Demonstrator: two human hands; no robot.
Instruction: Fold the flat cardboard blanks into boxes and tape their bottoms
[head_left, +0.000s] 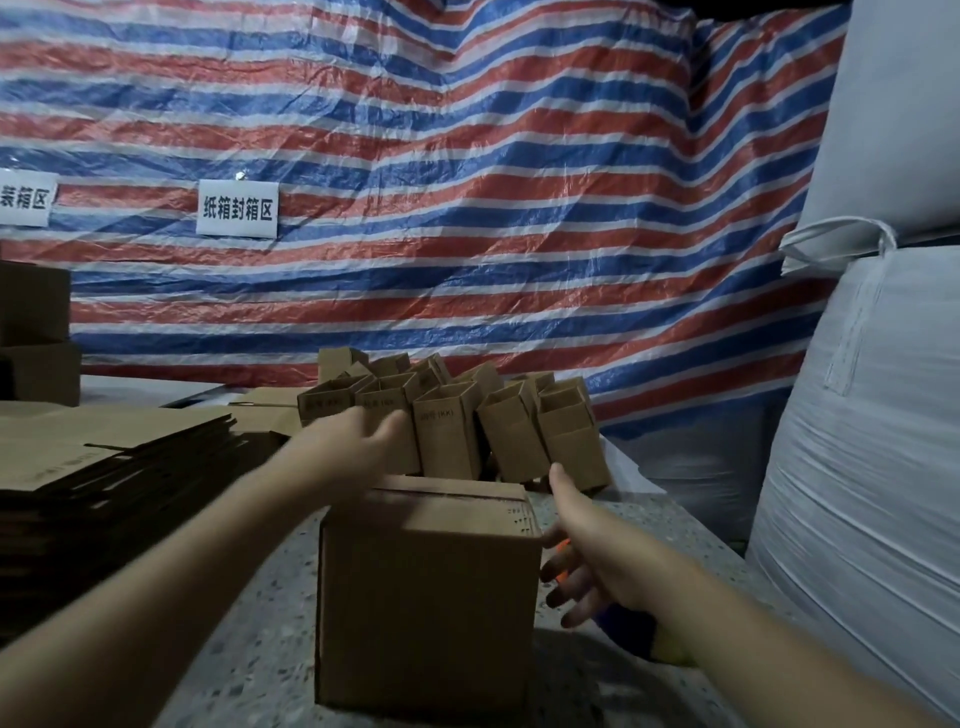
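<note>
While a folded cardboard box stands on the speckled table, the left hand reaches over its top, blurred, fingers loosely extended. The right hand touches its right edge, fingers spread. Finished boxes crowd behind; flat blanks lie stacked left.

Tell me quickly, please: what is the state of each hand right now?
Left hand: open, fingers blurred, above the closed box, holding nothing.
Right hand: open, fingers spread beside the box; contact cannot be told.
</note>
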